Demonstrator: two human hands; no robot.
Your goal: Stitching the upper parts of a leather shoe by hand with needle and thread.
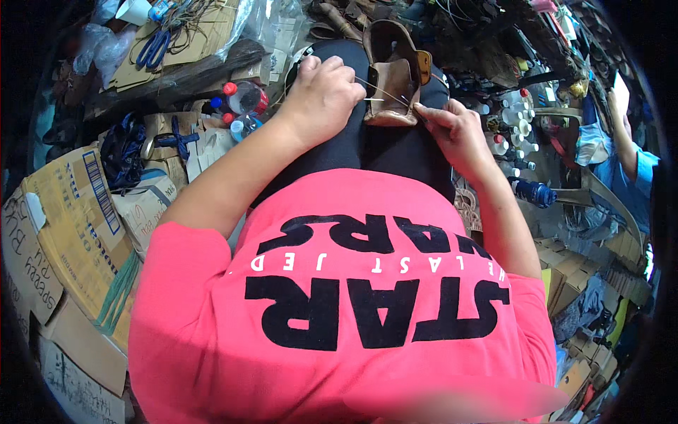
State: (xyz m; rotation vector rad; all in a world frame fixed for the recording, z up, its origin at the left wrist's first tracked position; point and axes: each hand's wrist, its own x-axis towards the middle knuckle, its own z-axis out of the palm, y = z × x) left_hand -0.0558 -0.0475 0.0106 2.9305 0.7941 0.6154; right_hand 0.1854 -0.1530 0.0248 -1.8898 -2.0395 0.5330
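A brown leather shoe (393, 83) rests between my knees, its open end toward me. A tan leather piece stands up inside it. My left hand (321, 95) is closed at the shoe's left side, gripping a thin thread (382, 90) that runs across the shoe's opening. A short pale strip, perhaps a needle or thread end, shows beside its fingers. At the shoe's near right edge, my right hand (455, 134) has thumb and forefinger pinched together. Whatever lies between those fingertips is too small to make out.
Several plastic bottles (247, 97) stand left of my legs, with more bottles (517, 116) on the right. Cardboard boxes (74, 205) pile up at left. Blue-handled scissors (154, 48) lie on cardboard at far left. Another person's arm (623, 134) shows at far right.
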